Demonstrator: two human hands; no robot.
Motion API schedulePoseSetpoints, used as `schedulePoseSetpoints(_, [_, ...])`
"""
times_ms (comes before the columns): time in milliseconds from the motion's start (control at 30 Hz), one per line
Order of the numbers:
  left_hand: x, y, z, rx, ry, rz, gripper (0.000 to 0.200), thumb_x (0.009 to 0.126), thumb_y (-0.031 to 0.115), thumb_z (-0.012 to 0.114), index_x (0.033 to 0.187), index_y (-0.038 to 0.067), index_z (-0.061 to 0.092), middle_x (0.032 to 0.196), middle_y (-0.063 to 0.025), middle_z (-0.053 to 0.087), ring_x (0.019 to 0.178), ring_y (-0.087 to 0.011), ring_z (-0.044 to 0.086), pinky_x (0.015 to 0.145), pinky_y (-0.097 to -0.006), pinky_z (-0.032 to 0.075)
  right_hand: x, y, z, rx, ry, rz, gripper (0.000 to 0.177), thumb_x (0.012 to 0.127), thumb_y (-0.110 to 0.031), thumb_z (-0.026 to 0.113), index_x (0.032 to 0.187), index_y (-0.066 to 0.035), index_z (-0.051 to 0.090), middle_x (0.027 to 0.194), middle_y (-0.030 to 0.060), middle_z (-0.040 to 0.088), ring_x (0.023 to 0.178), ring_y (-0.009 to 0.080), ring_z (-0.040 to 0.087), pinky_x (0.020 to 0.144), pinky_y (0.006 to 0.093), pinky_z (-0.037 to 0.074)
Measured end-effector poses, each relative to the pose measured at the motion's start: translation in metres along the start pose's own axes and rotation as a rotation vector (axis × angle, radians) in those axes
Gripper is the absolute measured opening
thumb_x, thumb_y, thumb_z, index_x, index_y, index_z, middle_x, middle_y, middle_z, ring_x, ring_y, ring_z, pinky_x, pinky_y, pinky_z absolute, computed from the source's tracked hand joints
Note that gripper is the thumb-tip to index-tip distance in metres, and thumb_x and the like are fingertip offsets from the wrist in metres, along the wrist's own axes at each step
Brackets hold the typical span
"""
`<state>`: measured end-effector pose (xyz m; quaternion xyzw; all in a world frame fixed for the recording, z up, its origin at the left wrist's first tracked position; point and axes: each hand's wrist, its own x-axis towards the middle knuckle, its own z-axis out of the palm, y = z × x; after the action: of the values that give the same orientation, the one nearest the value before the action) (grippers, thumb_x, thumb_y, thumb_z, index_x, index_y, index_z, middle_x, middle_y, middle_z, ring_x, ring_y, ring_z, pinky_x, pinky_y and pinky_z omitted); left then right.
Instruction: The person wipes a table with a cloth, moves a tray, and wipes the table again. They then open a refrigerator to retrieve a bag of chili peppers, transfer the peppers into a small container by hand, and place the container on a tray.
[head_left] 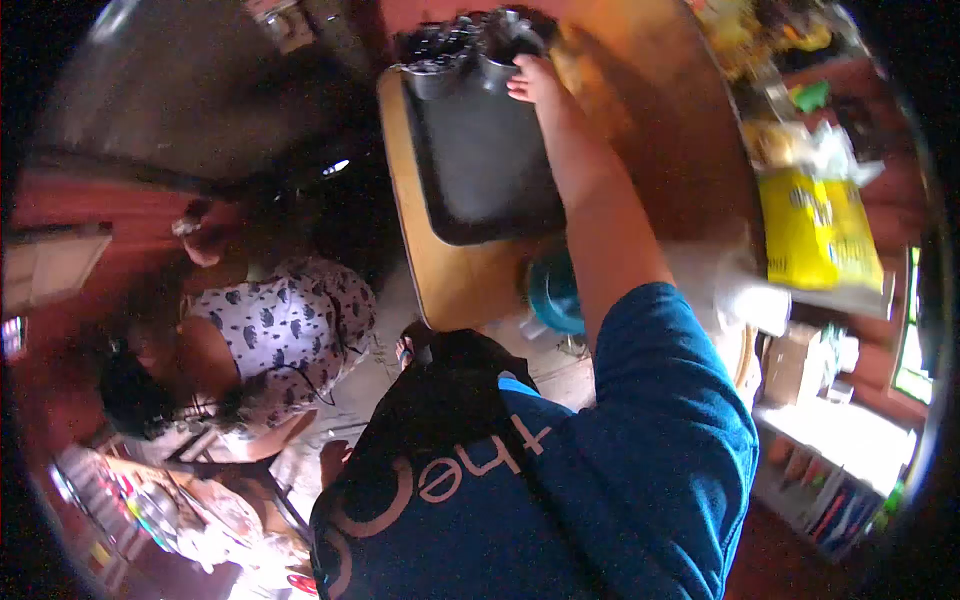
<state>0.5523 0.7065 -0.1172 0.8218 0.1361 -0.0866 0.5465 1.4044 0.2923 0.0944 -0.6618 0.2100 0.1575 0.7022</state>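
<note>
My right hand (534, 80) reaches to the far end of a wooden table, its fingers curled at the rim of a metal tin (496, 76). Dark, glossy material fills the top of this tin; its kind is too blurred to tell. A second metal tin (431, 82) with similar dark contents stands just left of it. Both are at the far edge of a black rectangular tray (485, 165). Low at my left side, a small part of what looks like my left hand (337, 458) shows, its fingers mostly hidden by my shirt.
The wooden table (465, 290) carries the tray. Below its near edge is a teal container (555, 292). A person (285, 320) in a patterned top bends over at the left, near a cluttered table (215, 505). On the right, a yellow bag (820, 230) sits on a shelf.
</note>
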Motion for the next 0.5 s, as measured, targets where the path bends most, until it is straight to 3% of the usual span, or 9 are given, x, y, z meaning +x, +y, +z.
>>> schedulePoseSetpoints(33, [0.007,-0.006,-0.011,0.082,-0.053,0.047,0.029,0.082,0.017,0.063,0.106,0.002,0.058,0.097,-0.0131,0.062,0.088,-0.0236,0.062,0.074,-0.0339,0.051,0.018,0.003,-0.007,0.014,0.023,-0.016,0.05,0.081,-0.026,0.06,0.125,-0.008,0.045,0.121,0.0201,0.052,0.111,0.0342,0.052,0.093,0.0537,0.043])
schedulePoseSetpoints(67, [0.018,-0.01,-0.019,0.051,-0.109,-0.066,0.028,0.082,0.017,0.063,0.105,0.002,0.059,0.096,-0.0131,0.062,0.088,-0.0234,0.063,0.074,-0.0337,0.051,-0.063,-0.012,0.013,0.082,0.066,-0.208,0.057,0.077,-0.029,0.066,0.126,-0.009,0.046,0.124,0.0172,0.051,0.114,0.0337,0.049,0.096,0.0555,0.04])
schedulePoseSetpoints(167, [0.069,-0.004,-0.051,-0.002,-0.268,-0.304,0.028,0.082,0.018,0.063,0.104,0.001,0.06,0.095,-0.013,0.064,0.088,-0.0228,0.063,0.075,-0.0332,0.05,-0.124,-0.019,0.033,0.383,-0.133,-0.577,0.039,0.086,-0.031,0.052,0.113,-0.004,0.051,0.105,0.0157,0.058,0.09,0.0286,0.058,0.079,0.0463,0.05])
schedulePoseSetpoints(233, [0.108,0.003,-0.066,0.096,-0.406,-0.31,0.027,0.082,0.018,0.063,0.103,0.0,0.06,0.095,-0.0129,0.064,0.088,-0.0224,0.063,0.075,-0.0329,0.05,-0.201,-0.015,0.053,0.46,-0.324,-0.807,0.036,0.092,-0.032,0.042,0.105,0.0,0.055,0.093,0.0148,0.063,0.073,0.0252,0.064,0.069,0.0402,0.057])
schedulePoseSetpoints(267, [0.126,0.007,-0.071,0.17,-0.479,-0.285,0.027,0.082,0.018,0.063,0.102,0.0,0.06,0.094,-0.0129,0.065,0.088,-0.0222,0.063,0.075,-0.0328,0.05,-0.239,-0.006,0.056,0.25,-0.441,-1.027,0.034,0.091,-0.024,0.048,0.108,0.004,0.055,0.094,0.0157,0.065,0.083,0.0273,0.066,0.074,0.0345,0.054])
schedulePoseSetpoints(300, [0.144,0.016,-0.075,0.254,-0.55,-0.245,0.027,0.083,0.018,0.062,0.102,0.0,0.061,0.094,-0.0129,0.065,0.088,-0.022,0.063,0.076,-0.0326,0.05,-0.348,0.003,0.071,0.226,-0.46,-1.04,0.027,0.09,-0.02,0.048,0.103,0.002,0.057,0.089,0.012,0.066,0.083,0.0225,0.065,0.069,0.0315,0.054])
schedulePoseSetpoints(367, [0.172,0.041,-0.077,0.425,-0.682,-0.162,0.027,0.083,0.019,0.062,0.101,-0.001,0.061,0.093,-0.0128,0.066,0.087,-0.0216,0.063,0.076,-0.0323,0.05,-0.454,0.053,0.074,-0.441,-0.263,-1.398,0.016,0.087,-0.016,0.054,0.097,-0.006,0.061,0.083,0.0067,0.064,0.078,0.0159,0.063,0.065,0.0303,0.05])
schedulePoseSetpoints(433, [0.191,0.069,-0.066,0.568,-0.79,-0.068,0.027,0.083,0.019,0.062,0.1,-0.002,0.062,0.093,-0.0128,0.067,0.087,-0.0212,0.064,0.077,-0.032,0.05,-0.521,0.132,0.065,-0.743,-0.483,-1.254,0.021,0.087,-0.022,0.056,0.097,-0.004,0.06,0.088,0.0107,0.064,0.081,0.0268,0.062,0.069,0.0398,0.05])
schedulePoseSetpoints(500, [0.205,0.102,-0.051,0.693,-0.875,0.028,0.027,0.083,0.02,0.062,0.099,-0.002,0.063,0.092,-0.0128,0.067,0.087,-0.0207,0.064,0.077,-0.0317,0.05,-0.537,0.24,0.031,-1.154,-0.568,-0.724,0.021,0.083,-0.025,0.058,0.091,-0.006,0.062,0.089,0.0136,0.065,0.083,0.0308,0.062,0.068,0.0423,0.051])
